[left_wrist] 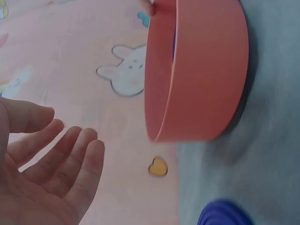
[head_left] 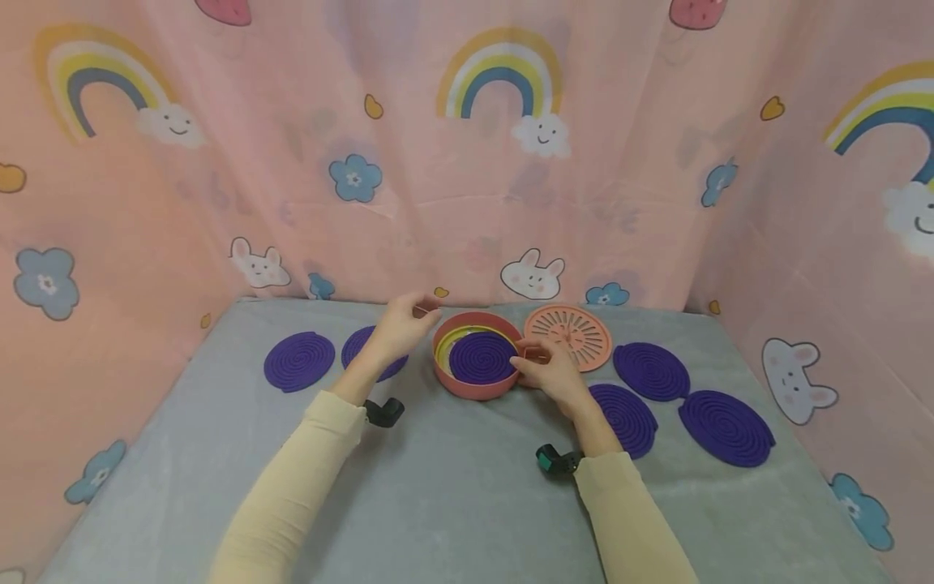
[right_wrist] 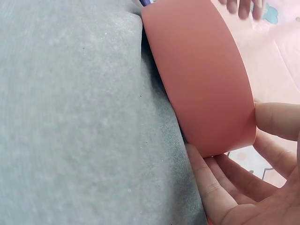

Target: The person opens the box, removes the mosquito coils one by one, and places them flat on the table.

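Note:
A round salmon-pink mosquito coil box [head_left: 474,391] with a yellow inside stands on the table, and a purple mosquito coil [head_left: 481,357] lies in it. My right hand [head_left: 553,369] grips the box at its right side. In the right wrist view, the thumb is at the rim and the other fingers are around the lower wall [right_wrist: 206,84]. To the left of the box hovers my left hand [head_left: 401,328], holding nothing. Its fingers [left_wrist: 89,164] are loosely bent and apart from the box in the left wrist view.
A slotted pink lid [head_left: 584,337] lies behind my right hand. Left of the box are two more purple coils, one [head_left: 299,361] in full view and another [head_left: 394,369] partly behind my left arm. Several coils [head_left: 652,371] lie on the right. A patterned curtain [head_left: 467,227] borders the grey-covered table [head_left: 452,487].

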`<action>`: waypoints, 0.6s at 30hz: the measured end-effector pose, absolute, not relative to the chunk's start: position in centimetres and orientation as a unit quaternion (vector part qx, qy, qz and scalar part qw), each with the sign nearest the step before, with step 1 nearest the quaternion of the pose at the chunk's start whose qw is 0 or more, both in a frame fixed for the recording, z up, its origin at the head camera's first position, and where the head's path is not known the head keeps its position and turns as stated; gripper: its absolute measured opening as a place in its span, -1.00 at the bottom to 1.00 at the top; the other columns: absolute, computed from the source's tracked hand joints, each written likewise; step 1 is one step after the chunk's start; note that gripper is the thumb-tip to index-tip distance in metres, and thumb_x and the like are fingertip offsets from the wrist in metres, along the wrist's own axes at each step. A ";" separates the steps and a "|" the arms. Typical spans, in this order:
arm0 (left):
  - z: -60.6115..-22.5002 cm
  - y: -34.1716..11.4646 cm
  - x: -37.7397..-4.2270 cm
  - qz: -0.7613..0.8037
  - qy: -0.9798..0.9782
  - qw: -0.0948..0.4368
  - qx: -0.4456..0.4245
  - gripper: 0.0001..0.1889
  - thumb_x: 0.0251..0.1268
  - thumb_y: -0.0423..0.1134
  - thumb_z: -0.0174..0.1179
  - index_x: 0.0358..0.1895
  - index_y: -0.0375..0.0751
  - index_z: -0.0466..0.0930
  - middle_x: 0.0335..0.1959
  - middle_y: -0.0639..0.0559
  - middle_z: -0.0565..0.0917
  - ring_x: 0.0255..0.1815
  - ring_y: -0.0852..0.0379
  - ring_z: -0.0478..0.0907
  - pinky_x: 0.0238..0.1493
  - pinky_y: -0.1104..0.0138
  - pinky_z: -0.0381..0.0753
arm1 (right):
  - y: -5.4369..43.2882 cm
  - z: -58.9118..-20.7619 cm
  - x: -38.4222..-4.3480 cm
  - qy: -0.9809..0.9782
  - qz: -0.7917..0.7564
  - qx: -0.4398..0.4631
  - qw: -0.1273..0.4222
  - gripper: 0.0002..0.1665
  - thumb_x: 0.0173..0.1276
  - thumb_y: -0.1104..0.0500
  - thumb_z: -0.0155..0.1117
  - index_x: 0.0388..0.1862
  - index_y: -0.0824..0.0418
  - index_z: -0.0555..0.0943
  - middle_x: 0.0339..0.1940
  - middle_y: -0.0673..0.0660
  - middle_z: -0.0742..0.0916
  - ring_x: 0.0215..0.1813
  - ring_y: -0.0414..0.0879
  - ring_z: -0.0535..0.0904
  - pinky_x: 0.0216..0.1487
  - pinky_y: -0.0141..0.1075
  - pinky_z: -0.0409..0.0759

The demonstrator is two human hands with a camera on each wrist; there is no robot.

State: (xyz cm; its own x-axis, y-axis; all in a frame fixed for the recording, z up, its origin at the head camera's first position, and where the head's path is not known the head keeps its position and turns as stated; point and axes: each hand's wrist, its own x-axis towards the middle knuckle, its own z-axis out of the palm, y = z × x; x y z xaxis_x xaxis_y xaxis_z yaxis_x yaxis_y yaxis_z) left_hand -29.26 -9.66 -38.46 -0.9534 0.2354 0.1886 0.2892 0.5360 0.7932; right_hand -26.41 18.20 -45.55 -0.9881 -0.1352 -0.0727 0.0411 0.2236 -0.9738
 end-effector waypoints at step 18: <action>-41.0 -4.1 -30.5 -0.421 -0.891 -0.090 -0.144 -0.62 0.53 -0.18 0.15 0.30 -0.22 0.52 0.26 -0.20 0.58 0.30 -0.14 0.50 0.29 -0.01 0.53 | 18.1 -45.6 -26.4 0.781 -0.620 -0.034 0.069 -0.45 0.44 0.21 0.36 0.36 0.31 0.49 0.28 0.37 0.51 0.20 0.23 0.57 0.02 -0.09 0.73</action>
